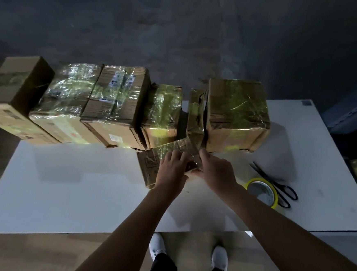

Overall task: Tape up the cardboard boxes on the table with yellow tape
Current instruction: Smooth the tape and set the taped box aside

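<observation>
1. Two bare forearms reach in from the near edge. The left hand (171, 168) lies flat on the small cardboard box (152, 162), fingers slightly spread and pressing its taped top. The right hand (216, 168) wraps that box's right end, fingers curled over the corner.
2. The small box is closed, with glossy yellow tape across its top. It sits mid-table, just in front of the row; its contents cannot be seen.
3. The row of taped boxes (115, 106) runs along the far edge. All are closed and film-shiny, and a thin one (196, 116) stands upright beside the large right box (235, 113).
4. The yellow tape roll (263, 192) lies flat right of the right wrist, with black scissors (282, 187) just beside it.
5. The white table (70, 186) is bare to the left of the small box and toward the near edge.
6. The light is dim, with dark grey floor beyond the table and wood-tone floor and white shoes (157, 246) below.
</observation>
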The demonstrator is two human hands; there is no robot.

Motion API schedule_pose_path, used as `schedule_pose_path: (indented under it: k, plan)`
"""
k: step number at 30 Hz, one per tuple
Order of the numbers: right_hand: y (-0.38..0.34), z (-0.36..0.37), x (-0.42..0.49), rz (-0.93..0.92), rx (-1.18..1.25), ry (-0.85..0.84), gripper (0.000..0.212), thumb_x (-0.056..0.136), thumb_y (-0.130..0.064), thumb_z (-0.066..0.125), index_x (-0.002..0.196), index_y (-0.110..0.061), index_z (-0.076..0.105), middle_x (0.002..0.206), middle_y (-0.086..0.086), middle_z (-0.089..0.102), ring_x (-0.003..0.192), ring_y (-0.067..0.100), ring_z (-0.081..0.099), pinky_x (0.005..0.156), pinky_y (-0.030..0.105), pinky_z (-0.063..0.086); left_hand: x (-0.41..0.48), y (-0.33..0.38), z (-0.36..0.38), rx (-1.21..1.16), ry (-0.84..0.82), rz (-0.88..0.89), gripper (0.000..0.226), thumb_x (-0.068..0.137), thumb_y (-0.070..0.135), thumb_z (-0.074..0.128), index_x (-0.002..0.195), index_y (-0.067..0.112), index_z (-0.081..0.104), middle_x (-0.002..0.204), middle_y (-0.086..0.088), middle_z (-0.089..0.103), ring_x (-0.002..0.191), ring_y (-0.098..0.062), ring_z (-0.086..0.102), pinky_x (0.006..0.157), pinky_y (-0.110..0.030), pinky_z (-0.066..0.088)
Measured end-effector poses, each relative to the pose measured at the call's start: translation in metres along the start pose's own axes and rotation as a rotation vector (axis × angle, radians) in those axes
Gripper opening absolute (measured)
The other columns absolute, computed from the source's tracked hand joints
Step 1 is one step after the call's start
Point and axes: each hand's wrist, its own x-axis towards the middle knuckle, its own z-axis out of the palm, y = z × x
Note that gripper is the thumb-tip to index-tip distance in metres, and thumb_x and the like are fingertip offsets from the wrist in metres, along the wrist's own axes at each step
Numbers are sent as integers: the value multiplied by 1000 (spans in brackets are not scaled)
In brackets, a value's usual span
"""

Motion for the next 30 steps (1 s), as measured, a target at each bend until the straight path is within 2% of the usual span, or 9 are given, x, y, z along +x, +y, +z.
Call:
schedule_pose_path:
  k: [4, 7, 9, 12, 15, 18, 21, 25, 30]
  plan:
    - [-3, 4, 7, 58, -109, -86, 49, 91, -36, 61, 126, -9, 41, 101, 8, 68, 87, 25, 68, 68, 34, 50, -1, -15, -22, -386, -1, 44, 24, 84, 26, 71, 105, 18, 62, 106, 4, 54, 102, -15, 54, 77, -16, 42]
    - [-4, 4, 5, 79, -125, -107, 48, 91, -35, 61, 128, -11, 41, 104, 8, 66, 89, 27, 66, 69, 34, 48, 15, -25, -30, -298, 170, -107, 28, 92, 30, 59, 117, 17, 61, 117, -2, 59, 115, -20, 50, 87, -28, 41]
    - [-2, 2, 4, 98, -100, -112, 50, 90, -33, 63, 130, -13, 41, 106, 8, 66, 91, 27, 65, 69, 33, 46, 27, -26, -36, -160, 59, -219, 43, 97, 36, 50, 136, 19, 47, 131, -9, 55, 124, -26, 46, 98, -41, 41]
    - [2, -3, 8, 207, 3, -99, 53, 86, -26, 67, 132, -19, 43, 118, 6, 60, 102, 28, 61, 73, 35, 47, 33, -29, -39, 24, -144, -224, 53, 98, 46, 43, 143, 18, 36, 125, -13, 59, 114, -31, 54, 91, -42, 45]
    - [2, -2, 14, 428, 129, -81, 45, 88, -15, 61, 129, -16, 44, 121, 12, 52, 102, 35, 58, 75, 41, 49, 20, -34, -32, -160, -263, -342, 51, 96, 51, 45, 124, 9, 48, 110, -13, 64, 93, -28, 60, 76, -37, 48]
    - [-9, 0, 20, 593, 428, -3, 24, 94, -9, 46, 114, -4, 56, 102, 20, 64, 93, 38, 61, 69, 35, 44, 4, -36, -16, -529, -351, -466, 52, 93, 51, 52, 100, 1, 62, 94, -14, 68, 84, -27, 64, 76, -40, 53]
    - [-27, 4, 20, 606, 553, 18, 32, 99, -21, 43, 105, 2, 64, 78, 18, 65, 77, 32, 60, 60, 28, 28, 3, -35, -9, -770, -186, -596, 37, 91, 45, 58, 78, 11, 67, 71, -4, 67, 70, -21, 64, 64, -31, 49]
    - [-35, 4, 26, 707, 592, -71, 51, 88, -56, 50, 105, -10, 65, 88, 6, 70, 87, 26, 63, 70, 30, 44, 11, -27, -3, -831, -128, -658, 39, 89, 46, 60, 76, 10, 66, 71, -4, 69, 68, -19, 67, 66, -34, 55]
    - [-35, 11, 31, 789, 658, -154, 49, 82, -58, 60, 102, -14, 68, 92, 4, 71, 90, 24, 66, 82, 39, 54, 26, -25, -3, -819, -132, -777, 56, 84, 58, 60, 63, 7, 61, 55, 0, 61, 54, -14, 60, 48, -22, 41]
